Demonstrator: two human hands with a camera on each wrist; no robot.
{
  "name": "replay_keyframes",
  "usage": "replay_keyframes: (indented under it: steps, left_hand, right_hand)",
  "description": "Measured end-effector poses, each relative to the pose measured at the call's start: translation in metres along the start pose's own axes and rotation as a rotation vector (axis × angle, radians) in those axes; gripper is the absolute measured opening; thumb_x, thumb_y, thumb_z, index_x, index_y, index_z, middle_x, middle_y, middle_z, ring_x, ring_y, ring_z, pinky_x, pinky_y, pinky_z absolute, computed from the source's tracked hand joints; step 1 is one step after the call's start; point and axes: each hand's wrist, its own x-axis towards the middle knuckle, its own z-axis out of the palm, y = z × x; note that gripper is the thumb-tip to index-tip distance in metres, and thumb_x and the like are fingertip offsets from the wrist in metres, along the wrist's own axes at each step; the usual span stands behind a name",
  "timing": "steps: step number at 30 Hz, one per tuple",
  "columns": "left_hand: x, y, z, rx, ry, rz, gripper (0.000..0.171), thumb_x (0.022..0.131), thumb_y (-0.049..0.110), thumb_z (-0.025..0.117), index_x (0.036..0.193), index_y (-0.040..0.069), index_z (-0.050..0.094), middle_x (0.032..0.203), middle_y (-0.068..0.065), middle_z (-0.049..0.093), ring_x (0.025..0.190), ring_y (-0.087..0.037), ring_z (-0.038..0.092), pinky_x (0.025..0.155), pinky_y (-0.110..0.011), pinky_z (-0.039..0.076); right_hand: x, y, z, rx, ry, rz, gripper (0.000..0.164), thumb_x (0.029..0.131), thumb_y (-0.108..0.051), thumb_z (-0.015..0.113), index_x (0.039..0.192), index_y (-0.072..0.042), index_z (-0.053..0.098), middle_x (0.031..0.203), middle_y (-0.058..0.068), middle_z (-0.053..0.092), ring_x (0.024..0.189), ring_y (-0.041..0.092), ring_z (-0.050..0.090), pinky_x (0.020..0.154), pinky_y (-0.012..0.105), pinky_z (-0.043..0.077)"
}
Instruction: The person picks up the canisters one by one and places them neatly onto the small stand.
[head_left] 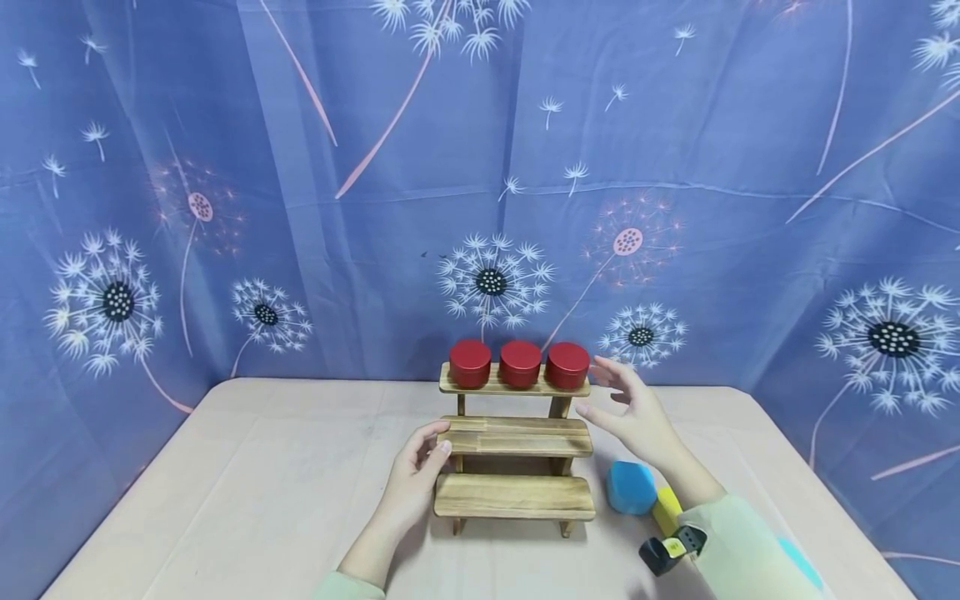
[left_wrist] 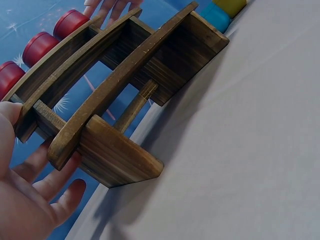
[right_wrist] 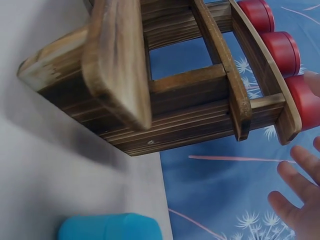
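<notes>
A three-tier wooden stand [head_left: 514, 497] stands on the table. Three round red tins [head_left: 520, 364] sit in a row on its top tier. My left hand [head_left: 408, 483] holds the left end of the middle tier; in the left wrist view the thumb lies over that tier's edge, with the fingers [left_wrist: 63, 170] beyond it. Just right of the rightmost tin [head_left: 567, 365], my right hand [head_left: 637, 417] is spread, thumb and fingers apart. In the right wrist view nothing lies in the right hand, and its fingers [right_wrist: 300, 182] are beside that tin.
Right of the stand lie a blue block [head_left: 631, 487] and a yellow block [head_left: 667, 510], the latter partly behind the right forearm. Another light-blue thing [head_left: 799, 562] shows past the sleeve. Behind the table [head_left: 247, 467] hangs a blue dandelion-print cloth [head_left: 375, 275].
</notes>
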Motion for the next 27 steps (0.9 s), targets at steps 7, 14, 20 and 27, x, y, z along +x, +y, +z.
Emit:
replay_keyframes:
  steps: [7,14,20,27]
  left_hand:
    - [-0.001,0.0,0.0,0.001,0.002,0.003,0.032,0.095,0.018,0.055,0.126,0.009,0.054,0.099,-0.01,0.058,0.085,-0.007,0.059,0.082,-0.022,0.048]
    - [-0.001,-0.001,0.001,-0.018,0.001,0.043,0.033,0.095,0.015,0.055,0.126,0.005,0.053,0.1,-0.012,0.058,0.083,-0.007,0.06,0.081,-0.026,0.052]
    - [-0.001,-0.001,0.0,-0.02,-0.001,0.027,0.032,0.096,0.016,0.054,0.127,0.007,0.053,0.104,-0.014,0.058,0.085,-0.007,0.06,0.083,-0.025,0.052]
    - [-0.001,-0.001,0.001,-0.024,-0.007,0.008,0.031,0.095,0.015,0.054,0.126,0.008,0.053,0.103,-0.012,0.056,0.084,-0.008,0.06,0.083,-0.024,0.052]
  right_hand:
    - [-0.011,0.003,-0.001,-0.031,0.007,-0.03,0.066,0.082,-0.016,0.073,0.14,-0.01,0.042,0.132,0.013,0.055,0.117,0.027,0.053,0.092,0.041,0.045]
    - [-0.02,0.008,-0.001,-0.057,0.024,-0.038,0.062,0.081,-0.013,0.074,0.136,-0.009,0.046,0.13,0.013,0.058,0.112,0.027,0.055,0.088,0.034,0.047]
    - [-0.029,0.015,-0.001,-0.089,0.03,-0.019,0.059,0.081,-0.014,0.074,0.134,-0.007,0.049,0.13,0.013,0.058,0.11,0.023,0.056,0.088,0.035,0.048]
    - [-0.04,0.024,-0.003,-0.131,0.022,0.0,0.058,0.081,-0.016,0.074,0.133,-0.005,0.049,0.131,0.013,0.057,0.11,0.022,0.057,0.09,0.03,0.047]
